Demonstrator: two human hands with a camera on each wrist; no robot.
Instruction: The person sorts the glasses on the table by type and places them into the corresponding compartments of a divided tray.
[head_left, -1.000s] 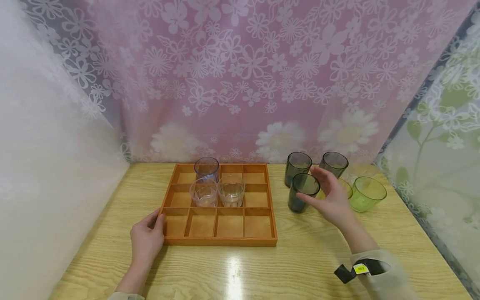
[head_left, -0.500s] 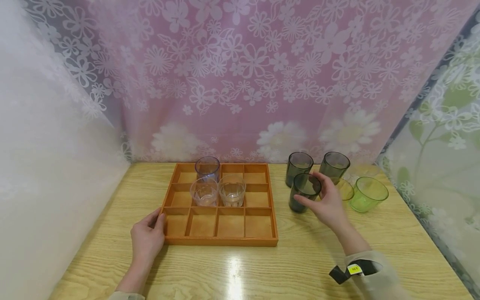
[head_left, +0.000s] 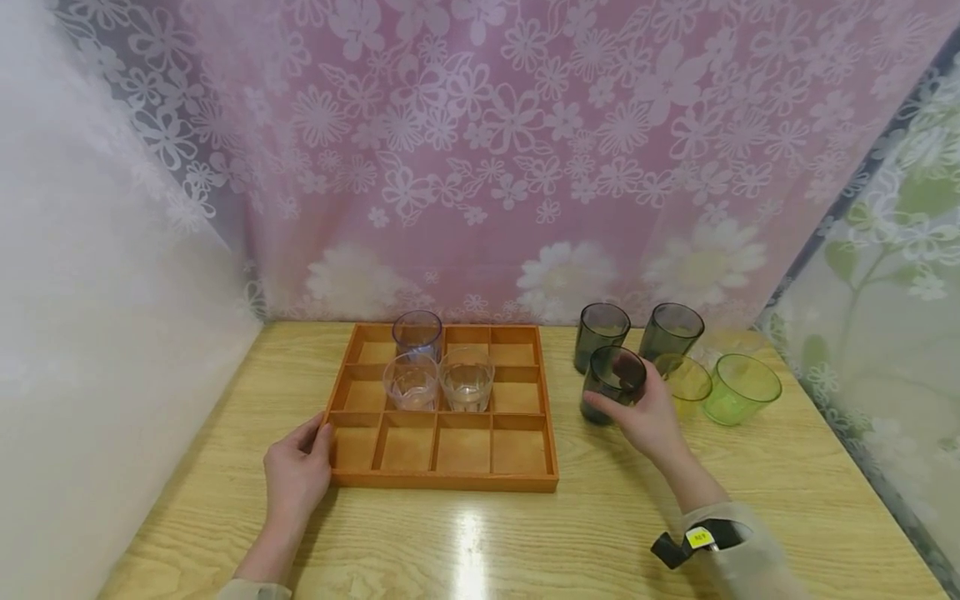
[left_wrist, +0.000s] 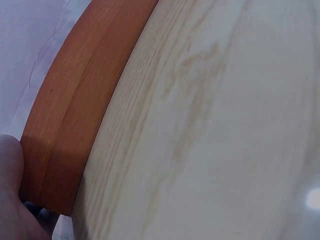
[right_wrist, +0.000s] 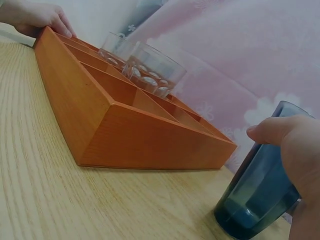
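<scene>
Left hand (head_left: pixel 297 468) sits around 8 o'clock, gripping. Right hand (head_left: pixel 651 421) is at 4ish, gripping too, forearm (head_left: pixel 696 485) aimed toward 11.

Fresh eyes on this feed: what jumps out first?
First the orange tray, just left of centre in the head view, with three glasses in it and the left hand at its left edge. Then the right hand holding a dark glass to the tray's right. Behind hangs a pink flowered curtain.

On cam I'm seeing smooth, glossy glass or plastic on dk tumbler (right_wrist: pixel 255 192); smooth, semi-matt wood on tray (head_left: pixel 442 481); grained wood w/ glossy glare on tbl (head_left: pixel 375 542).
</scene>
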